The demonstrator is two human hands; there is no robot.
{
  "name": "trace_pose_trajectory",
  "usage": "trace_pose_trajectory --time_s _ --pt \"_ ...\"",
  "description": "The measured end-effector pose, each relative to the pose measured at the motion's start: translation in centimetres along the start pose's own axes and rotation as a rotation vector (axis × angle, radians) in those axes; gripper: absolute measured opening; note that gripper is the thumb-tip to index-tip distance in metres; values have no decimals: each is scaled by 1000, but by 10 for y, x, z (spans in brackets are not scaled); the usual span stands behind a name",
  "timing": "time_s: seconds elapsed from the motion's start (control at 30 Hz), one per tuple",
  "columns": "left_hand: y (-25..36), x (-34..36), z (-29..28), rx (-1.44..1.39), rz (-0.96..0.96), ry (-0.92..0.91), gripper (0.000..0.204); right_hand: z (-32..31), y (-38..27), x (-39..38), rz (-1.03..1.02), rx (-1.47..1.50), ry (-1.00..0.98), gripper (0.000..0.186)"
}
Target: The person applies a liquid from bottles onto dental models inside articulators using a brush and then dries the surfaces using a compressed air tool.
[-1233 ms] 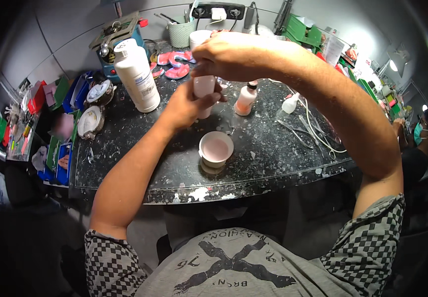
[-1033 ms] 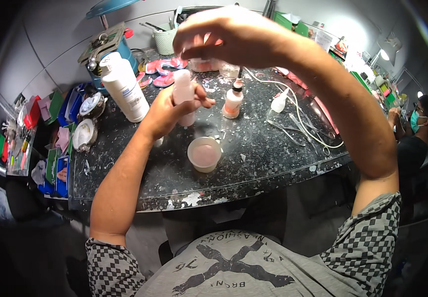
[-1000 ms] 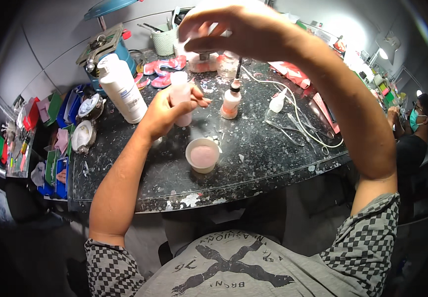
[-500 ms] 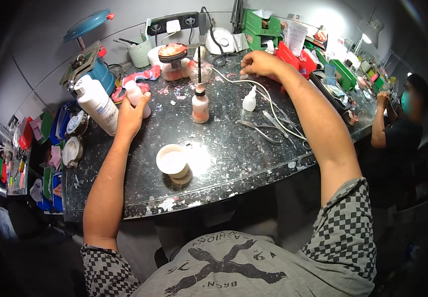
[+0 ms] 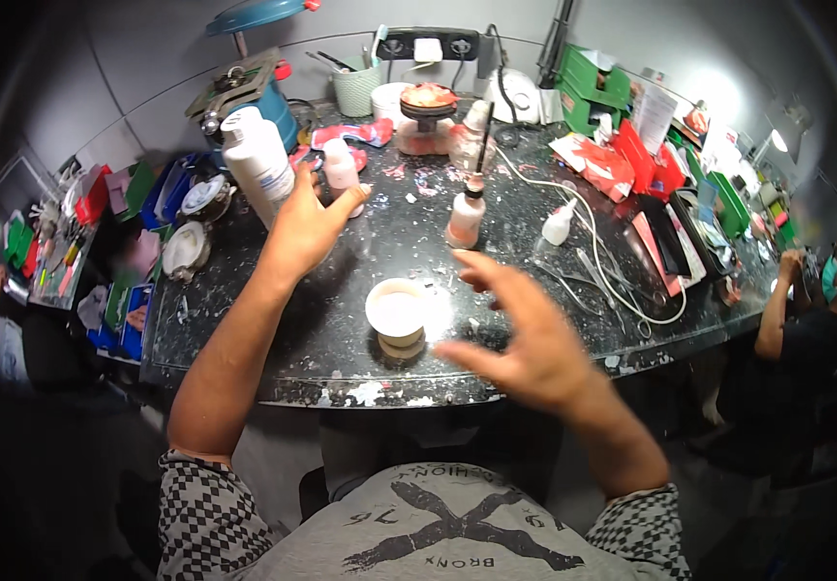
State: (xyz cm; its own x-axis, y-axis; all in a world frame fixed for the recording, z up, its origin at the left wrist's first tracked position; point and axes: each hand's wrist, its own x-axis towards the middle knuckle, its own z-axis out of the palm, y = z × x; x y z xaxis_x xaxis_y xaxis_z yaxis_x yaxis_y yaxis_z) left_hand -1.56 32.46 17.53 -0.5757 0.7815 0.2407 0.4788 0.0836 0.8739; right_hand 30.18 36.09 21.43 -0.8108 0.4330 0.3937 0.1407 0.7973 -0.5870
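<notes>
Bottle (image 5: 343,172) beside open left hand (image 5: 307,228)

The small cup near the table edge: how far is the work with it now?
Done: the small cup stands upright on the dark worktop, holding pale pinkish material. In hand: nothing. The left hand is open beside the small pink bottle, which stands capped; the right hand is open, blurred, beside the cup. Left: the cup's contents sit untouched.

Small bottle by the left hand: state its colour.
The small bottle is pale pink with a white cap, seen in the head view beside the left hand.
</notes>
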Motion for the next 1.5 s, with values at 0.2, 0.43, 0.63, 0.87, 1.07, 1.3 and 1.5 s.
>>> trace_pose_trajectory --time_s 0.2,0.43,0.63,0.87,1.07,1.3,1.5 --pt "59 -110 -45 -64 95 42 84 69 2 26 -71 38 15 104" --pt "4 -219 -72 -191 261 426 61 68 0 28 29 136 25 90" --pt "-26 -234 -76 -227 223 502 53 66 8 20 32 83 31 93" --pt "-18 -209 -65 -253 298 424 51 64 13 14 -52 59 121 90" --pt "4 -179 -55 -185 319 242 52 61 16 3 -51 -5 66 97" --pt "24 -111 -34 -51 150 -26 64 52 24 -5 -83 -14 97 103" --pt "-5 -40 -16 92 -99 -50 75 58 24 -10 -126 -21 126 103"
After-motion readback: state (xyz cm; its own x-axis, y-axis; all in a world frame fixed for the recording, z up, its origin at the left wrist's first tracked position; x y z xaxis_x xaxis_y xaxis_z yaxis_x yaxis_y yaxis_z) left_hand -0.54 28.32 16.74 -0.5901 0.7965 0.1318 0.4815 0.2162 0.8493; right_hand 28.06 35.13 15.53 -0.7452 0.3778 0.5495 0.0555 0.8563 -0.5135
